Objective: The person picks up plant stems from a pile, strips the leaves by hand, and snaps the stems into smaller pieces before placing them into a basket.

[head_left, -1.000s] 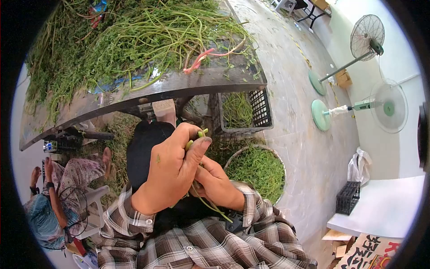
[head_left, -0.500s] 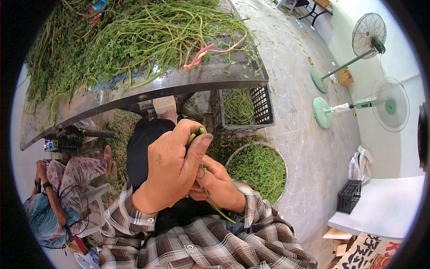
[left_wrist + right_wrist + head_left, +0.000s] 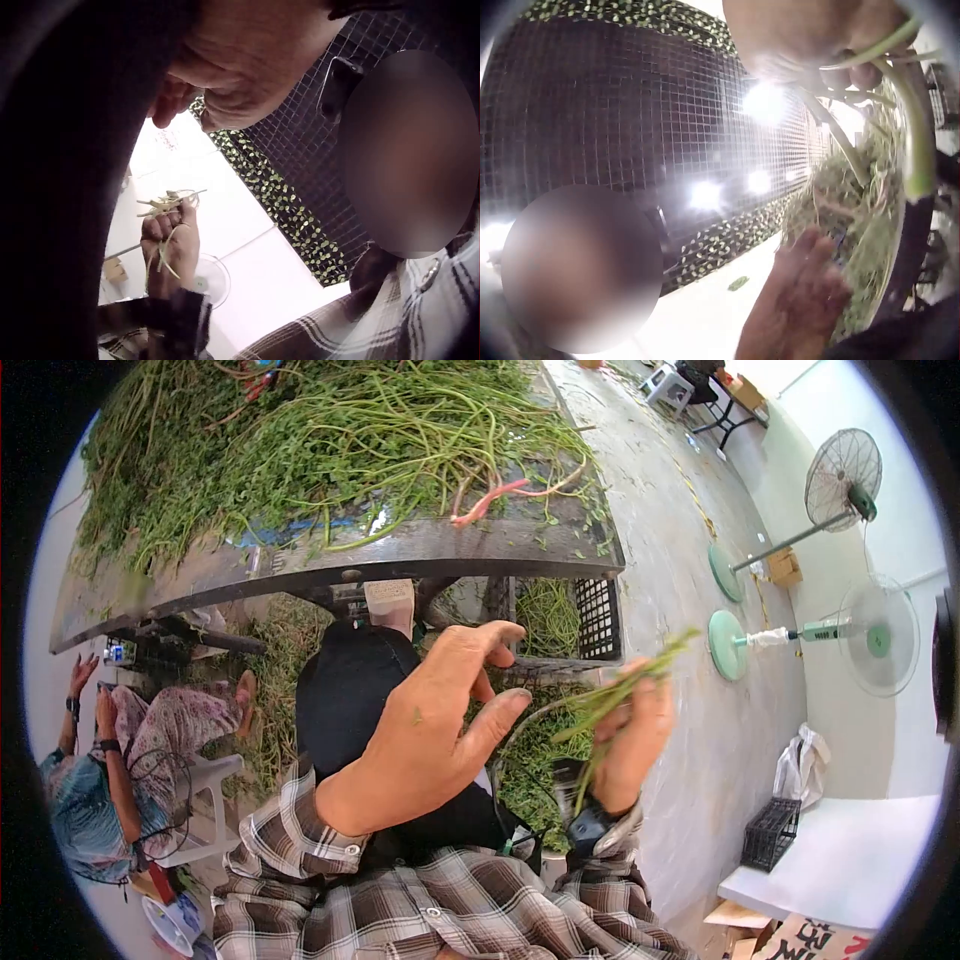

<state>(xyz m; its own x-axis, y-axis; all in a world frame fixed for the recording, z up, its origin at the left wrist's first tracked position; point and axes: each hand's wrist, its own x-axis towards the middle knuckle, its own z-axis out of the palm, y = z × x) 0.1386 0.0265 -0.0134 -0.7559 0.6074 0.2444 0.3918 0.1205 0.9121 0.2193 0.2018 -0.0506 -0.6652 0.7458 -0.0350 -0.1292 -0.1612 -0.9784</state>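
My right hand (image 3: 634,735) grips a small bunch of green stems (image 3: 622,692) over the round basket of greens, right of my left hand. In the left wrist view the right hand (image 3: 172,251) pinches the same stems (image 3: 169,202); the right wrist view shows a cut stem (image 3: 915,142) close up beneath its fingers. My left hand (image 3: 425,725) hangs in front of my lap, thumb and fingers apart with a gap between them, holding nothing visible. A heap of leafy stems (image 3: 330,455) covers much of the table (image 3: 400,547).
A black crate (image 3: 598,622) with stems stands under the table's right end. The round basket's greens (image 3: 530,760) are partly hidden by my right arm. Two fans stand on the right, one with a green base (image 3: 727,645). A seated person (image 3: 110,790) is at the left.
My right hand has moved away from the left, out to the right, carrying the stems. My left hand has let go, its thumb and fingers now apart. The head view has shifted slightly.
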